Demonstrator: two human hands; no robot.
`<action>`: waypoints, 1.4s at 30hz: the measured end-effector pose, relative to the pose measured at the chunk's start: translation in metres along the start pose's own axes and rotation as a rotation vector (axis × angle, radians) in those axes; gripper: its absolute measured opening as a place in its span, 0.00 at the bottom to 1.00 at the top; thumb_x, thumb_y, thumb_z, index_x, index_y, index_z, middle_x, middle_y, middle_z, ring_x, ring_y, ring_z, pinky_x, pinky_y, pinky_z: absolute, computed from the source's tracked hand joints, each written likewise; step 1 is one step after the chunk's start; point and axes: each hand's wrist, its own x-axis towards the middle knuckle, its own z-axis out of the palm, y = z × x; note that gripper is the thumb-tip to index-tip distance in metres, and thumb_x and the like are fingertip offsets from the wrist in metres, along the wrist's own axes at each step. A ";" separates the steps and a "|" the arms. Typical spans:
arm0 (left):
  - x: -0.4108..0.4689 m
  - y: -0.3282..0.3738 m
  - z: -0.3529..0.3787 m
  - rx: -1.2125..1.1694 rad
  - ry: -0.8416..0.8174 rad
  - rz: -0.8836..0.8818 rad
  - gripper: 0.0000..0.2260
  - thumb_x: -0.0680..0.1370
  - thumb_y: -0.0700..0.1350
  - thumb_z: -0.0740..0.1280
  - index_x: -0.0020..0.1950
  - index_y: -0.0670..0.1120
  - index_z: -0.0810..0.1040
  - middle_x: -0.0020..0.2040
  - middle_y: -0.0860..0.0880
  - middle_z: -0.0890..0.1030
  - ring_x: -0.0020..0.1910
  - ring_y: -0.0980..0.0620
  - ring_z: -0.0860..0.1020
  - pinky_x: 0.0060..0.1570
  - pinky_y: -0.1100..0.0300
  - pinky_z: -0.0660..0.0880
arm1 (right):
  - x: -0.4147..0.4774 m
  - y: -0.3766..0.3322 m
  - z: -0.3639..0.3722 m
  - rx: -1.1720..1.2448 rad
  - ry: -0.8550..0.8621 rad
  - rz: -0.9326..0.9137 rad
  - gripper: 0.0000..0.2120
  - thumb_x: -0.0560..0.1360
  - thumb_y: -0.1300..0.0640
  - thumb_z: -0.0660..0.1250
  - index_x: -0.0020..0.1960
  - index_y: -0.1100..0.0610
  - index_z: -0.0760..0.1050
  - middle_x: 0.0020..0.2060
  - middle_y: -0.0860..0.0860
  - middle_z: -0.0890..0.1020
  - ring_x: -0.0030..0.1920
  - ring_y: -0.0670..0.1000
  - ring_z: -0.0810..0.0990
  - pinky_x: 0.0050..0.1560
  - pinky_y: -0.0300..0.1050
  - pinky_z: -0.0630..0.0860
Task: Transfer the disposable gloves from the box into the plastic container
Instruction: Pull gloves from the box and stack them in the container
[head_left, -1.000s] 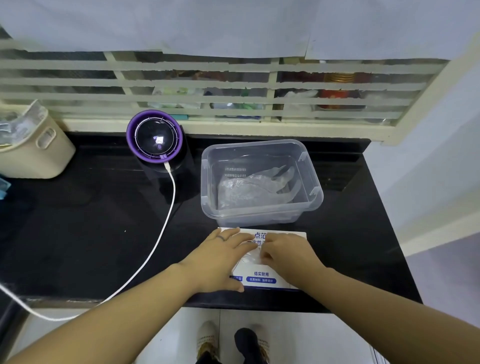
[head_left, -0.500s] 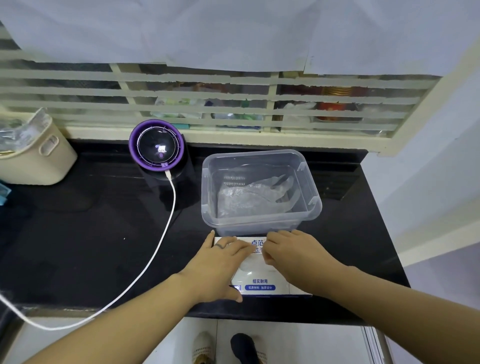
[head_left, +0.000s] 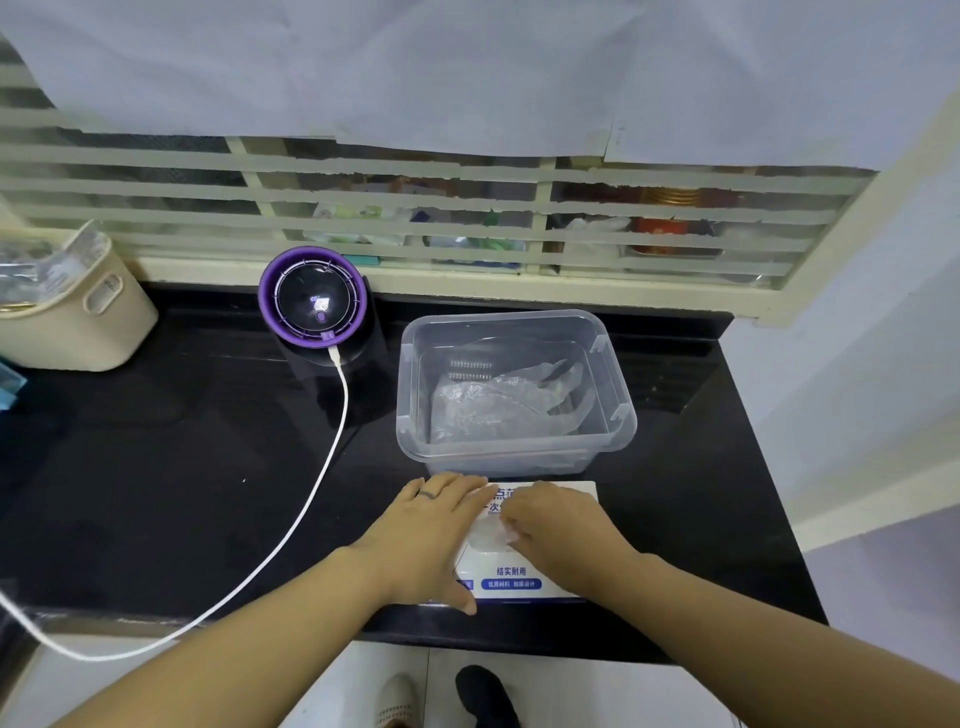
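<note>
The right hand's (head_left: 563, 530) fingers (head_left: 522, 512) are curled, tips bunched at the oval opening in the top of the glove box (head_left: 519, 577), pinching the clear film of a glove (head_left: 487, 538) that shows there; the left hand (head_left: 423, 543) lies flat on the left part of the box, fingers (head_left: 457, 486) straight and pressing down, thumb along the near edge, a ring (head_left: 429, 494) on one finger; the box lies at the near edge of the black worktop (head_left: 182, 467); just behind it stands the clear plastic container (head_left: 498, 460), lidless, with crumpled clear gloves (head_left: 498, 405) on its bottom; further left stand a round purple device (head_left: 312, 299) with a white cable (head_left: 311, 493) trailing off the worktop, and a cream bin (head_left: 78, 322)
</note>
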 end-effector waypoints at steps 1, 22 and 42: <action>0.001 0.000 -0.001 0.002 -0.003 -0.005 0.50 0.66 0.65 0.72 0.79 0.53 0.48 0.78 0.55 0.52 0.77 0.52 0.49 0.76 0.53 0.46 | 0.000 -0.001 -0.001 0.023 0.019 -0.015 0.12 0.81 0.51 0.57 0.58 0.54 0.74 0.57 0.50 0.79 0.55 0.50 0.77 0.57 0.42 0.72; -0.012 0.009 -0.039 -0.363 -0.134 0.013 0.46 0.65 0.57 0.78 0.75 0.57 0.55 0.70 0.57 0.65 0.68 0.55 0.66 0.66 0.62 0.65 | 0.004 0.018 -0.129 0.501 0.284 -0.044 0.01 0.75 0.55 0.67 0.46 0.49 0.76 0.39 0.48 0.79 0.39 0.47 0.76 0.42 0.35 0.72; 0.031 -0.010 -0.153 -0.852 0.478 -0.052 0.01 0.75 0.54 0.69 0.43 0.59 0.80 0.38 0.59 0.82 0.38 0.63 0.79 0.40 0.69 0.74 | 0.030 0.021 -0.156 0.450 0.175 0.055 0.09 0.73 0.50 0.70 0.39 0.54 0.74 0.30 0.46 0.72 0.28 0.42 0.65 0.30 0.33 0.63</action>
